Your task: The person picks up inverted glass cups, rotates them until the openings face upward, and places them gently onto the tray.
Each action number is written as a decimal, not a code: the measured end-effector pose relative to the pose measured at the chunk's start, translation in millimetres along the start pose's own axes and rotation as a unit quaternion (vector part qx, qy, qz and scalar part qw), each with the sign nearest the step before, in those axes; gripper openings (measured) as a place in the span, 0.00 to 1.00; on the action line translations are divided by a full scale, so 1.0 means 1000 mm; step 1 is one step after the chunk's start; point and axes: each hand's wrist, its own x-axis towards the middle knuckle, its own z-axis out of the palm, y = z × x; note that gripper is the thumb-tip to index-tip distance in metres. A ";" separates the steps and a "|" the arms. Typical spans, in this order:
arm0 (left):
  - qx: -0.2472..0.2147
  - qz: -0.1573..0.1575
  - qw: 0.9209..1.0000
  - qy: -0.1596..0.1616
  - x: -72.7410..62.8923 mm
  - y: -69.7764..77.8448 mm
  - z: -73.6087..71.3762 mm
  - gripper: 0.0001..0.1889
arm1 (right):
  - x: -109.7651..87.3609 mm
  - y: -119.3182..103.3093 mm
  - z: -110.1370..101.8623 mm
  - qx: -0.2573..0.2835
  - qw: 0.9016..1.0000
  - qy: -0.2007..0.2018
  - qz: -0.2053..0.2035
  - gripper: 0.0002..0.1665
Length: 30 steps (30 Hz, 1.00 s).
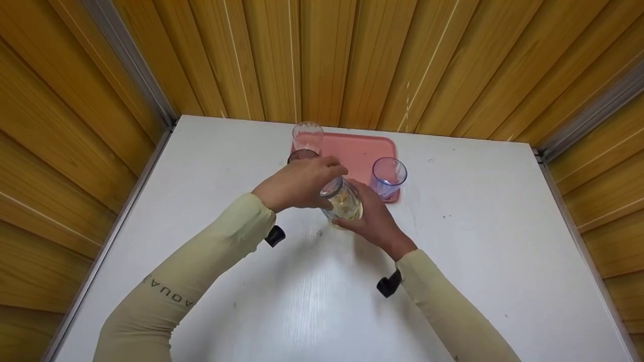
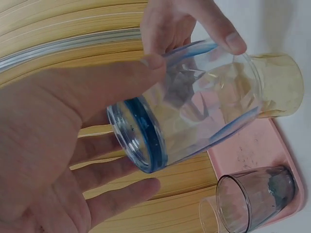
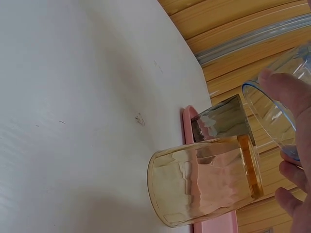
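A clear drinking glass with a blue base and rim (image 2: 209, 92) is held bottom up between both hands. At its base end, the thumb of my left hand (image 1: 302, 182) presses one side while the fingers pass behind it. My right hand (image 1: 373, 213) grips it near the rim, thumb on the outside. Right below that rim, an amber glass (image 3: 204, 179) stands bottom up on the white table, its thick base on top. In the head view the hands and the clear glass mostly hide the amber one.
Beyond the hands lies a pink tray (image 1: 359, 151). On its left are a clear glass (image 1: 308, 137) and a smoky grey glass (image 2: 252, 199), on its right a bluish-purple glass (image 1: 388, 178). A wood-look panel wall (image 1: 322, 60) borders the table (image 1: 483, 226).
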 end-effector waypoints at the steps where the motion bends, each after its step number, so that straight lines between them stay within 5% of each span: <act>1: 0.000 0.000 1.000 0.001 0.001 0.000 0.001 0.38 | 0.000 0.000 0.000 -0.002 1.000 0.001 0.000 0.57; 18: 0.000 -0.008 1.000 -0.006 0.005 0.000 0.016 0.39 | -0.006 0.002 -0.006 -0.089 0.993 0.025 -0.073 0.53; 30: 0.005 0.006 1.000 0.001 0.006 0.001 0.016 0.37 | -0.006 0.004 -0.007 -0.084 0.995 0.012 -0.044 0.54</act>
